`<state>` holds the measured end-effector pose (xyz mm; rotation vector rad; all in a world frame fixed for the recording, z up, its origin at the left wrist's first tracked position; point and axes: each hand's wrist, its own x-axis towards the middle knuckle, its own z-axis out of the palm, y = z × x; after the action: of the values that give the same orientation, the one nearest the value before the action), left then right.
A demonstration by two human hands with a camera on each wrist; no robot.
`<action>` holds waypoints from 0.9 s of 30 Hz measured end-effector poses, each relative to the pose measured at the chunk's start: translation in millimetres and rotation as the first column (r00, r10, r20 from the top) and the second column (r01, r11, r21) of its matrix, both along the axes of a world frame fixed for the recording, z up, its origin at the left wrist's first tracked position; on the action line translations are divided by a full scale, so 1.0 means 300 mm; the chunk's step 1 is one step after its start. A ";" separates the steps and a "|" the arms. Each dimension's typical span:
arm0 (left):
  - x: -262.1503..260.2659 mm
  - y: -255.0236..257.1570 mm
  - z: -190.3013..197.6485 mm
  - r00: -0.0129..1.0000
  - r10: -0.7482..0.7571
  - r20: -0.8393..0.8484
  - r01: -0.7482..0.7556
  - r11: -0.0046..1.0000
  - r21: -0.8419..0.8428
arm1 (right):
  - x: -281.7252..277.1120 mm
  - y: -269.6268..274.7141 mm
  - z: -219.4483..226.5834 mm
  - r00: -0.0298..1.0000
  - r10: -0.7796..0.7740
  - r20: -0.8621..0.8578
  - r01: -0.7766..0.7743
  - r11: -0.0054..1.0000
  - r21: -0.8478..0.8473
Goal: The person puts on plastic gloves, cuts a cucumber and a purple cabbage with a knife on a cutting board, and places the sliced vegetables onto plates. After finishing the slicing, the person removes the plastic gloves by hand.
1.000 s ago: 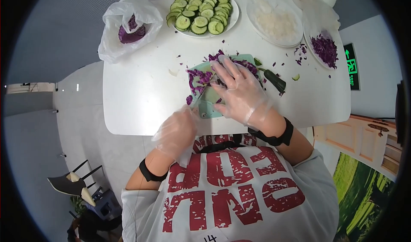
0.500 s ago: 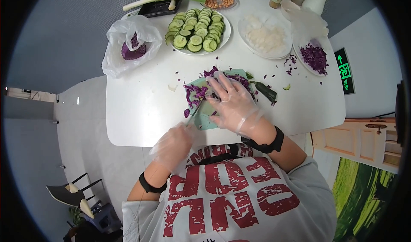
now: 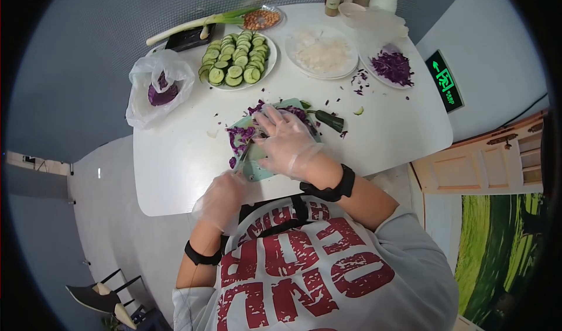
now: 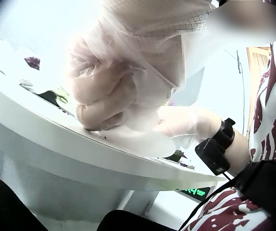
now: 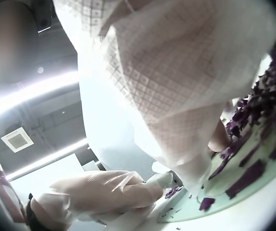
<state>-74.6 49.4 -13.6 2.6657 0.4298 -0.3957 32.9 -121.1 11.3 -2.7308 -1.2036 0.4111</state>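
Observation:
Both hands wear clear plastic gloves. My left hand (image 3: 221, 199), at the table's front edge, grips a knife (image 3: 243, 155) by its handle, and the blade points forward over a light green cutting board (image 3: 257, 170). In the left wrist view the fingers (image 4: 99, 113) are curled tightly round the handle. My right hand (image 3: 288, 146) lies palm down over the board with its fingers spread and fairly straight, pressing on shredded purple cabbage (image 3: 240, 136). Its fingers hide the front part of the blade. In the right wrist view, cabbage strips (image 5: 246, 178) lie beside the fingertips.
Behind the board stand a bag with purple cabbage (image 3: 163, 92), a plate of cucumber slices (image 3: 234, 62), a plate of pale slices (image 3: 322, 55) and a plate of shredded cabbage (image 3: 392, 67). A dark green cylindrical piece (image 3: 329, 121) lies right of the board.
The head view has turned and shifted, so the table sits further left and tilted. Both hands keep nearly the same place at the board, the left still holding the knife.

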 end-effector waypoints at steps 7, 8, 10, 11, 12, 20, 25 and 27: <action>-0.021 0.079 -0.130 0.976 -0.208 0.068 0.204 0.977 0.062 | -0.006 0.011 0.047 1.000 -0.028 0.001 0.028 0.998 -0.049; -0.008 0.072 -0.125 0.974 -0.211 0.077 0.206 0.976 0.067 | -0.004 0.013 0.045 0.999 -0.031 0.011 0.031 0.998 -0.046; 0.022 0.044 -0.095 0.837 -0.548 0.016 0.501 0.777 0.382 | -0.005 0.020 0.028 0.998 -0.040 0.038 0.042 0.997 -0.065; 0.033 0.033 -0.087 0.837 -0.547 0.018 0.499 0.776 0.385 | -0.007 0.020 0.024 0.998 -0.040 0.041 0.042 0.997 -0.062; 0.044 0.024 -0.078 0.823 -0.568 0.014 0.513 0.752 0.413 | -0.008 0.021 0.027 0.998 -0.037 0.043 0.040 0.996 -0.079; 0.055 0.024 -0.091 0.759 -0.641 0.114 0.519 0.702 0.488 | -0.017 0.018 0.002 0.994 -0.068 0.081 0.072 0.996 -0.048; 0.045 0.029 -0.121 0.794 -0.577 0.192 0.458 0.775 0.436 | -0.012 0.016 0.005 0.996 -0.084 0.031 0.084 0.996 0.001; 0.045 0.035 -0.126 0.796 -0.579 0.175 0.465 0.771 0.434 | -0.007 0.014 0.012 0.996 -0.072 0.052 0.072 0.997 -0.010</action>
<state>-61.0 60.0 -51.3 3.1266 -0.4093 -0.0499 31.0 -116.9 14.8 -2.8015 -1.1136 0.3429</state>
